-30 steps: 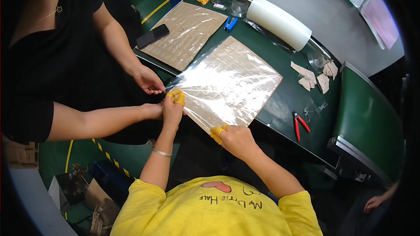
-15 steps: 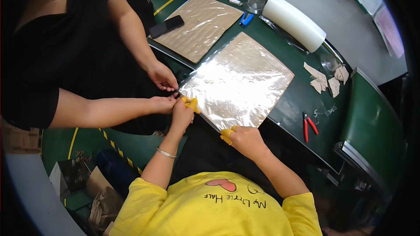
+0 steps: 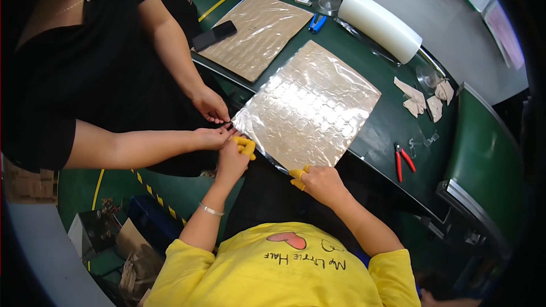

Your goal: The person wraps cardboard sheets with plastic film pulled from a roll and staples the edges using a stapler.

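Observation:
A square brown board under shiny clear film lies on the green table, one corner reaching past its front edge. My right hand, with yellow finger covers, pinches the film at the near corner. Beside the left corner is my left hand, its yellow-covered fingers curled; what they hold, if anything, is too small to tell. A co-worker's two hands are at that same left corner, fingertips close to the film edge and to my left hand.
Behind lies a second wrapped board with a black phone on it. Blue pliers, a white film roll, tan scraps and red-handled cutters are on the table. The co-worker stands at the left.
The view has shifted, moving the scene rightward in the frame. My left hand has come slightly down and away from the film's left corner; the film there looks looser.

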Demonstrator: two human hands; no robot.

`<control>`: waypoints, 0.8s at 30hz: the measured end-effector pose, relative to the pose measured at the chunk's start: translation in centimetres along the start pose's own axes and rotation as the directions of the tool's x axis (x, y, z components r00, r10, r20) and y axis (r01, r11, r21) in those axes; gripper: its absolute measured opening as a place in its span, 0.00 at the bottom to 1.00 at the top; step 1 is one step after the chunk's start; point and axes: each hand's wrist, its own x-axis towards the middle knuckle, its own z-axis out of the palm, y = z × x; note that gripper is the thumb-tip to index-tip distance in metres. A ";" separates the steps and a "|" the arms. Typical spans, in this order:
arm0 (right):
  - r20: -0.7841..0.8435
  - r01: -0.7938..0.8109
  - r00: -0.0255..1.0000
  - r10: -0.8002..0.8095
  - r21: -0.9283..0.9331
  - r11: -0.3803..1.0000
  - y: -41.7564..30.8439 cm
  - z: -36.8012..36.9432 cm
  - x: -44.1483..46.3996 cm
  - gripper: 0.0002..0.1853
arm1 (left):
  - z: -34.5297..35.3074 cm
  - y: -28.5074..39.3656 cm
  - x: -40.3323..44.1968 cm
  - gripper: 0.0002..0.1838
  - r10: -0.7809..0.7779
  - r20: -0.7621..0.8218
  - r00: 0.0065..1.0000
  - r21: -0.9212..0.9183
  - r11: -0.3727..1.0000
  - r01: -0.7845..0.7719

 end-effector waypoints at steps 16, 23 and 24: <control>-0.421 -0.229 0.877 0.233 0.061 0.972 9.4 -4.0 5.4 0.19 | 10.0 9.9 14.0 0.22 0.689 0.289 0.665 0.321 0.584 -0.745; -0.374 -0.494 0.803 0.465 0.019 0.869 18.1 -2.7 6.3 0.27 | 20.6 12.7 21.5 0.27 0.540 0.529 0.654 0.402 0.519 -0.754; -0.338 -0.535 0.796 0.503 -0.004 0.845 18.9 -2.7 5.7 0.28 | 21.3 12.8 22.1 0.27 0.537 0.536 0.651 0.397 0.521 -0.756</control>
